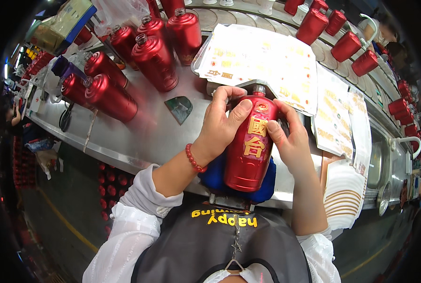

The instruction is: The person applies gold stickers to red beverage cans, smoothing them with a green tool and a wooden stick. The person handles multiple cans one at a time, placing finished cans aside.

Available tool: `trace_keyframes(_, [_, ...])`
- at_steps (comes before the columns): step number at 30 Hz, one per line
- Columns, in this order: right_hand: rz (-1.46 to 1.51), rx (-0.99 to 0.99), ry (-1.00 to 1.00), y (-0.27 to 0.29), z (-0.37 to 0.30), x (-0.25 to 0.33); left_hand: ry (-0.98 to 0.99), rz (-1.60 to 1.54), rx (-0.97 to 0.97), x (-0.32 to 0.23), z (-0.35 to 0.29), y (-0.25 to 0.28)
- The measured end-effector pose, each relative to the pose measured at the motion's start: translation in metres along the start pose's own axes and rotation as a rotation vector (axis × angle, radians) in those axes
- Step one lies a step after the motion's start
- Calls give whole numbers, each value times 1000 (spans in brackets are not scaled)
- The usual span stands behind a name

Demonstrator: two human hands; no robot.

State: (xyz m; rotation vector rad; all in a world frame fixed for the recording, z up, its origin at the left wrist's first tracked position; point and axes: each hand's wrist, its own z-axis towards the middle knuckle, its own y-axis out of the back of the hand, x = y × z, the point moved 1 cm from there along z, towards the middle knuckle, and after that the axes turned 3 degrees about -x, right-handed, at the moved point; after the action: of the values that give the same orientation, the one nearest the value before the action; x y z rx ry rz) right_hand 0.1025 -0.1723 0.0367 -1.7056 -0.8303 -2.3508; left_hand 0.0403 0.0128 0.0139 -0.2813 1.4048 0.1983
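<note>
A glossy red bottle (246, 165) with raised gold characters leans back on a blue cloth pad (265, 186) at the near table edge, its bare neck pointing away from me. My left hand (221, 123) wraps the bottle's upper left side, thumb pressed by the top gold character. On the other side, my right hand (293, 141) grips the bottle with its thumb beside the same character. The fingers behind the bottle are partly hidden. Just beyond lie white sheets of gold characters and small red emblems (253, 56).
Several red bottles (154, 66) stand on the metal table (144, 111) at the left, near a dark green piece (179, 108). More sheets (335, 115) and a white sheet with brown strips (345, 193) lie right. A conveyor (330, 59) carrying red bottles curves behind. A sink (376, 162) is far right.
</note>
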Motion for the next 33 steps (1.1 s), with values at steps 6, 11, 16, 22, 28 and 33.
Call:
trace_keyframes(6, [-13, -17, 27, -3, -1, -3, -179, 178, -96, -4, 11, -8])
trace_keyframes(11, [-22, -28, 39, -3, -1, -5, -83, 171, -41, -4, 12, -5])
trace_keyframes(16, [-35, -17, 35, -2, 0, -2, -144, 198, -75, -6, 13, -9])
trace_keyframes(22, [-38, -17, 40, -2, 0, -3, -124, 206, -50, -6, 13, -8])
trace_keyframes(28, [-90, -6, 65, -1, 0, -2, -94, 128, -59, -2, 12, -8])
trace_keyframes(33, [88, -33, 14, 19, 6, -3, -56, 43, -46, -3, 11, -7])
